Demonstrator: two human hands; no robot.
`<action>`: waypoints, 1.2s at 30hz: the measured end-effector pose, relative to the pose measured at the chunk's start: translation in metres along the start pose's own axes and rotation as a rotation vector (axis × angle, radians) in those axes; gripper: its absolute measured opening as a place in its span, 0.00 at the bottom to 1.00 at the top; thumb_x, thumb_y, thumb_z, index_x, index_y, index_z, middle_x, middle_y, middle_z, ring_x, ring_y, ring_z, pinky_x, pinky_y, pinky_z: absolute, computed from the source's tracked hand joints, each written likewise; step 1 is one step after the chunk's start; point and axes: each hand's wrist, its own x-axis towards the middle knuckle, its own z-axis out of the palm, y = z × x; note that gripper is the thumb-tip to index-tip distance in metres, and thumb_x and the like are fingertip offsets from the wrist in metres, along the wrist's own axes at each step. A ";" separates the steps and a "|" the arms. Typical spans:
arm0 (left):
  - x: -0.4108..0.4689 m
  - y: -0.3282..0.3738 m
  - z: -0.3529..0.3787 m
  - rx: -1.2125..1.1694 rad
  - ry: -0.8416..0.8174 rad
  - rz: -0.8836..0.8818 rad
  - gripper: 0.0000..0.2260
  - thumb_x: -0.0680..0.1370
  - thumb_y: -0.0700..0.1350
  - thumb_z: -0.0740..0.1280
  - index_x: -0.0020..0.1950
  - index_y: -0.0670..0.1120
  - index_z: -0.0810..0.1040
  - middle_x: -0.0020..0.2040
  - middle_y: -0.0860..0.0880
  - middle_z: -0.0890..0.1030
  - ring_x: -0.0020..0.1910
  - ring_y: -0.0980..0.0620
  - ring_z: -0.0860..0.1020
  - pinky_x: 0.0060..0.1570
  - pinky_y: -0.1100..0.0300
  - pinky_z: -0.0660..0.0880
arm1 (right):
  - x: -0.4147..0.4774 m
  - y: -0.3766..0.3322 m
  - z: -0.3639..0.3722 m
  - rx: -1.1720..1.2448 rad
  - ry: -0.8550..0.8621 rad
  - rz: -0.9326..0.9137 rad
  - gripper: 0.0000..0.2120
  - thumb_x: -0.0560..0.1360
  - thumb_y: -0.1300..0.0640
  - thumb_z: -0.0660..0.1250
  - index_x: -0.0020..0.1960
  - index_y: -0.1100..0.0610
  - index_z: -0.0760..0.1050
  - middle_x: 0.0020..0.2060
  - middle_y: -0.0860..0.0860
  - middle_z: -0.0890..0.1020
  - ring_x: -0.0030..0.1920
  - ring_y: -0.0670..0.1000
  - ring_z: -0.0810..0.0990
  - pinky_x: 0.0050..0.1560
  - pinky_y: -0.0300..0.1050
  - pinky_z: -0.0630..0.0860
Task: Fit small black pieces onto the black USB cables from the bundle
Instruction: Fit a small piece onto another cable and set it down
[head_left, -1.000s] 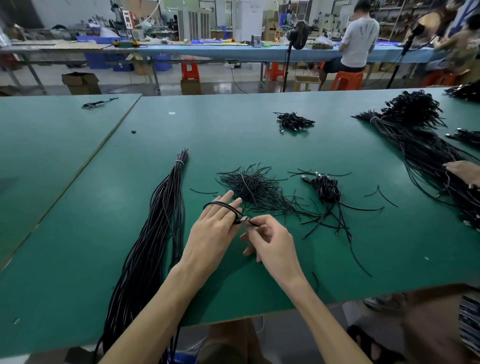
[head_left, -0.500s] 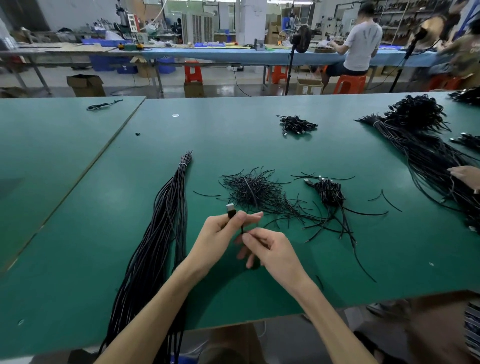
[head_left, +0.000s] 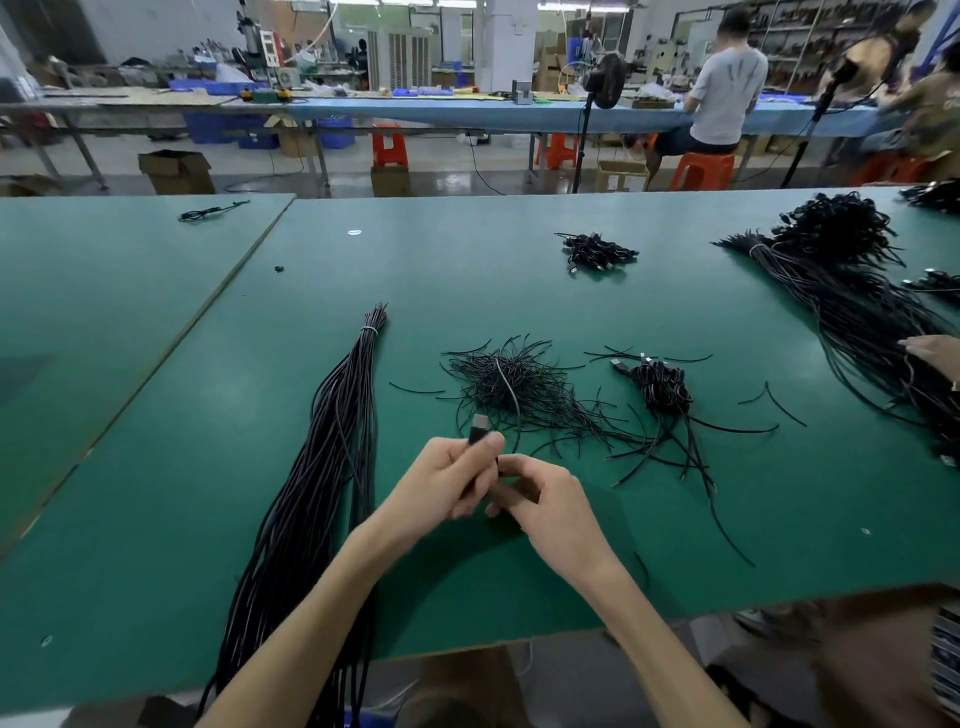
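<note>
Cable (head_left: 478, 428): plug end up, over table (head_left: 156, 467), pinched in left grip (head_left: 447, 483); right grip (head_left: 550, 504) curled against it, hold cannot be told; bundle (head_left: 317, 483) lying left

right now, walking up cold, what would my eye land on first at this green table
The two bare hands at near centre: the left hand grips a thin black USB cable, plug poking upward, and the right hand pinches the same cable beside it. Then the long tied bundle of black cables lying on the green table to their left, and the loose heap of short black strands just beyond the hands.
</note>
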 end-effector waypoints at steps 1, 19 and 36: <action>0.000 -0.003 0.004 0.126 0.023 0.026 0.25 0.85 0.54 0.61 0.29 0.47 0.71 0.21 0.51 0.68 0.20 0.54 0.66 0.29 0.66 0.67 | 0.000 -0.001 -0.001 0.018 0.012 -0.010 0.19 0.80 0.65 0.67 0.61 0.43 0.81 0.44 0.45 0.87 0.41 0.44 0.84 0.41 0.34 0.76; 0.002 -0.015 0.003 1.267 0.435 0.446 0.06 0.76 0.41 0.77 0.45 0.39 0.83 0.44 0.44 0.86 0.47 0.45 0.85 0.54 0.53 0.78 | -0.002 -0.002 0.002 -0.036 0.234 -0.081 0.19 0.81 0.67 0.65 0.66 0.49 0.77 0.55 0.37 0.84 0.52 0.42 0.84 0.50 0.44 0.83; 0.004 -0.007 -0.001 -0.286 0.279 0.066 0.19 0.86 0.53 0.60 0.64 0.40 0.81 0.59 0.42 0.85 0.61 0.45 0.83 0.61 0.58 0.78 | -0.002 -0.001 0.004 -0.005 -0.053 -0.023 0.11 0.85 0.52 0.62 0.51 0.51 0.83 0.34 0.51 0.86 0.32 0.51 0.81 0.45 0.53 0.81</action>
